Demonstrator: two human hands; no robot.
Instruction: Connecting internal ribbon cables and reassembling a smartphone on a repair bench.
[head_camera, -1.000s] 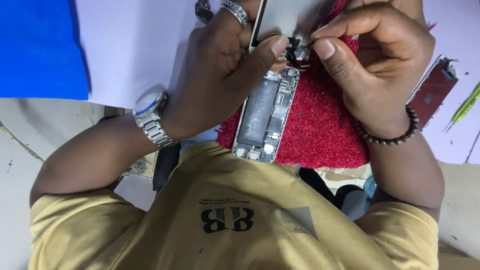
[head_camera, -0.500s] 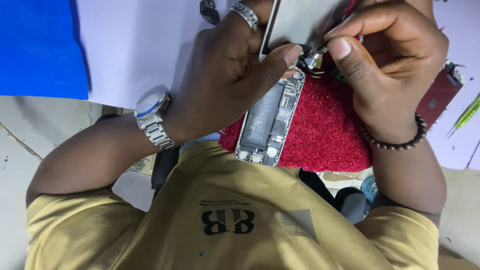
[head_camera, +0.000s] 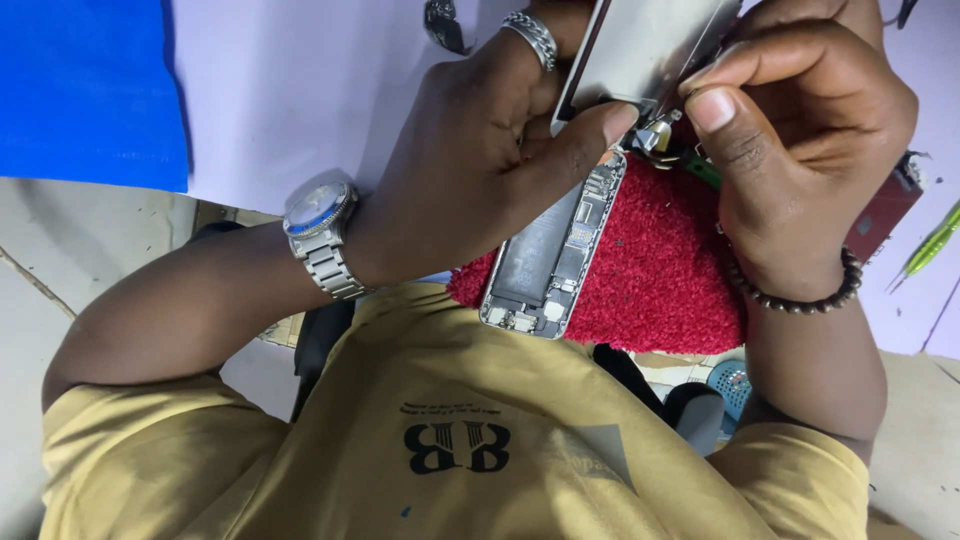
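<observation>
Since the earlier frames both hands have crept up toward the top edge of the head view, and the lifted screen panel (head_camera: 650, 45) now stands steeper over the opened phone body (head_camera: 555, 250).

Head view: the left hand (head_camera: 480, 170) pinches the lower edge of the screen panel, thumb pressed on it and fingers (head_camera: 590, 125) curled behind, so it is closed on the panel. The right hand (head_camera: 800, 150) has thumb and forefinger pressed together on a small metal part (head_camera: 655, 135) at the hinge end; whether it holds a tool there I cannot tell. As I judge it, the phone is already opened and its insides laid bare, but the panel is not yet free of the body, so the parting at the top end is left.

Below the fingers the phone body lies slanted on a red towel (head_camera: 660, 270), its lower end at the towel's near edge. Left of the fingers the white worktop (head_camera: 280, 90) lies open; right of them a red phone part (head_camera: 885, 215) and green tweezers (head_camera: 935, 240) crowd the room.
</observation>
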